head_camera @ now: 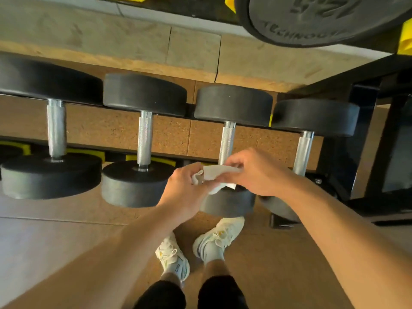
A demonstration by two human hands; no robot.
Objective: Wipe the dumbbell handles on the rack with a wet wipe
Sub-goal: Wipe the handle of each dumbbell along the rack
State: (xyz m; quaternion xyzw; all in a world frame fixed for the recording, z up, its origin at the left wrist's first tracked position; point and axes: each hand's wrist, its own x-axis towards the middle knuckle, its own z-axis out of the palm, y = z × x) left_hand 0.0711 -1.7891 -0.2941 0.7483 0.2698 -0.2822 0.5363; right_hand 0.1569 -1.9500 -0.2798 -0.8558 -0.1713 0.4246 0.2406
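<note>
Several black dumbbells with knurled silver handles rest side by side on a black rack. A white wet wipe is stretched between my left hand and my right hand; both pinch it. The hands hover just in front of the third dumbbell's handle, covering its near end. The handles to the left and far left are bare. The fourth handle stands just right of my right hand.
A large black weight plate marked 12.5 hangs at the top right on an upper shelf. A black rack upright stands at the right. My two white sneakers are on the cork-coloured floor below. Yellow saddle pads line the rack.
</note>
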